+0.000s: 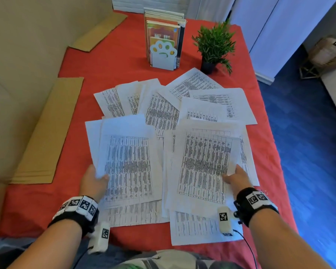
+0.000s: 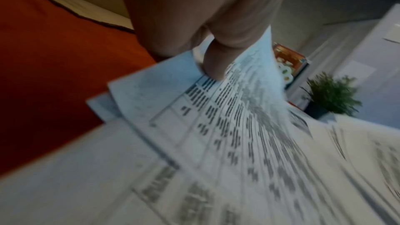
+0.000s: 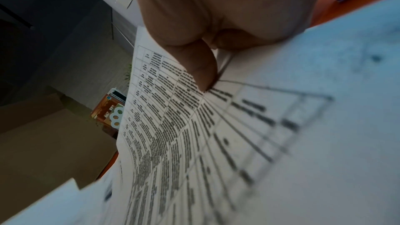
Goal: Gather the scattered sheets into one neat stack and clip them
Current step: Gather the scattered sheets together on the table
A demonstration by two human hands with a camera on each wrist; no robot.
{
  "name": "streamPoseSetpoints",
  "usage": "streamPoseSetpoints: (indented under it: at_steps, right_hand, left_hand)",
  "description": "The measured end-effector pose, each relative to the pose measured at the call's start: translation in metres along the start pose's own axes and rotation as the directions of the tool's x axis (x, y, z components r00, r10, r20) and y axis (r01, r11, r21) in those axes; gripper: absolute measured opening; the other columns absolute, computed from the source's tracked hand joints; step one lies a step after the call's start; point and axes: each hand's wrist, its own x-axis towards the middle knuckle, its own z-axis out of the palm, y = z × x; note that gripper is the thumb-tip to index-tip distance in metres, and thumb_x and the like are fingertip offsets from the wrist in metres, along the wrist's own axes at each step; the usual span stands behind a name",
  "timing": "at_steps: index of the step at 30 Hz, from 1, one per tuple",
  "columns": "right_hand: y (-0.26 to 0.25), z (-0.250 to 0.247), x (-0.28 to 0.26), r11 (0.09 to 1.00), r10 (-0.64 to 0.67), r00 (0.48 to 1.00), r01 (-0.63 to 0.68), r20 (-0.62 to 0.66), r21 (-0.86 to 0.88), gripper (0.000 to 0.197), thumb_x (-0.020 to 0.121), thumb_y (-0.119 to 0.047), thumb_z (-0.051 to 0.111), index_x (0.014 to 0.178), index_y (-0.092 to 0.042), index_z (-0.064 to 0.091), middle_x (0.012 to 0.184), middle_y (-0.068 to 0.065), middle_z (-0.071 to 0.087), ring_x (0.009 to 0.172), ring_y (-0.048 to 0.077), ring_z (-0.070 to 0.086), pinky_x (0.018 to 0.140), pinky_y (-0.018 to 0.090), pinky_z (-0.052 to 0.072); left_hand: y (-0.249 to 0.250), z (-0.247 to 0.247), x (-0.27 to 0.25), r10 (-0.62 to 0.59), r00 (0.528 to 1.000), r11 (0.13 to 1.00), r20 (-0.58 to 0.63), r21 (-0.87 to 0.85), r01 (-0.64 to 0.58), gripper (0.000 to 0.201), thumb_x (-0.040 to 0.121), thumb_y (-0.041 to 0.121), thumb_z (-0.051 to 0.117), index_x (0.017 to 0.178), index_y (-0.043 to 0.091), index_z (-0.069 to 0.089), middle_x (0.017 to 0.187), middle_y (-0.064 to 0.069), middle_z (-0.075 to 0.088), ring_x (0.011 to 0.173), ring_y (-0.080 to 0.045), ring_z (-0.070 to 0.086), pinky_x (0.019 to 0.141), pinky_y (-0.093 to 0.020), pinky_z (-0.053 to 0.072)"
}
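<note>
Several white sheets printed with tables lie scattered and overlapping on a red tablecloth (image 1: 109, 61). My left hand (image 1: 94, 180) pinches the left edge of a printed sheet (image 1: 128, 164), thumb on top; the left wrist view shows the thumb (image 2: 216, 61) pressing the lifted sheet (image 2: 238, 117). My right hand (image 1: 236, 177) pinches the right edge of another printed sheet (image 1: 204, 164), its thumb (image 3: 199, 67) on the paper (image 3: 173, 117) in the right wrist view. More sheets (image 1: 217, 101) lie fanned behind. No clip is visible.
A paw-shaped white bookend with books (image 1: 163, 53) stands at the back centre, a small potted plant (image 1: 214, 45) to its right. Cardboard pieces (image 1: 47, 133) lie along the left edge by a beige wall. The table's right edge drops to a blue floor (image 1: 308, 152).
</note>
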Motion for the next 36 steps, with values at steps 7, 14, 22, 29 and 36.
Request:
streamPoseSetpoints:
  at_steps: [7,14,22,29,36]
  right_hand:
    - [0.005,-0.02,0.01,0.999,-0.042,0.998,0.043,-0.05,0.025,0.05,0.079,0.0,0.066,0.125,-0.017,0.053,0.114,0.009,0.068,0.102,0.031,0.066,0.095,0.055,0.05]
    - [-0.02,-0.003,-0.03,0.989,-0.11,0.994,0.108,0.014,0.098,0.043,0.081,0.012,0.055,0.112,-0.018,0.059,0.098,0.009,0.07,0.09,0.029,0.067,0.086,0.046,0.054]
    - [-0.027,0.048,-0.052,0.964,-0.057,0.964,-0.015,0.261,0.265,0.037,0.091,-0.004,0.054,0.121,-0.025,0.059,0.117,0.005,0.07,0.106,0.028,0.066,0.096,0.054,0.049]
    - [-0.057,0.044,-0.052,0.976,-0.136,0.958,0.086,0.254,0.198,0.02,0.097,-0.021,0.041,0.11,-0.014,0.056,0.096,0.009,0.061,0.08,0.024,0.057,0.073,0.039,0.053]
    - [-0.048,-0.01,-0.005,0.928,-0.042,0.931,-0.098,-0.363,-0.36,0.049,0.086,-0.008,0.05,0.134,-0.018,0.046,0.133,0.016,0.042,0.101,0.034,0.057,0.082,0.033,0.049]
  left_hand:
    - [-0.008,-0.022,0.015,-0.02,0.998,0.998,0.052,-0.06,0.023,0.045,0.08,-0.007,0.063,0.121,0.0,0.047,0.114,-0.022,0.06,0.101,-0.032,0.057,0.085,-0.041,0.044]
    - [0.015,-0.01,0.009,-0.037,0.9,0.924,0.434,-0.329,0.197,0.054,0.078,-0.02,0.056,0.121,0.012,0.048,0.11,-0.011,0.064,0.104,-0.028,0.059,0.088,-0.044,0.047]
    - [0.037,0.053,-0.018,0.035,0.879,0.892,0.475,-0.412,0.187,0.046,0.091,0.001,0.053,0.134,0.014,0.043,0.128,-0.004,0.058,0.117,-0.025,0.055,0.107,-0.045,0.037]
    - [0.025,0.06,-0.009,0.095,0.923,0.95,0.373,-0.312,0.028,0.087,0.073,-0.003,0.073,0.138,0.03,0.025,0.139,-0.002,0.046,0.124,-0.026,0.047,0.105,-0.052,0.037]
    - [0.013,0.061,0.0,0.024,0.954,0.981,0.299,-0.192,0.035,0.094,0.067,-0.009,0.076,0.142,0.019,0.028,0.129,-0.001,0.049,0.115,-0.025,0.05,0.1,-0.047,0.041]
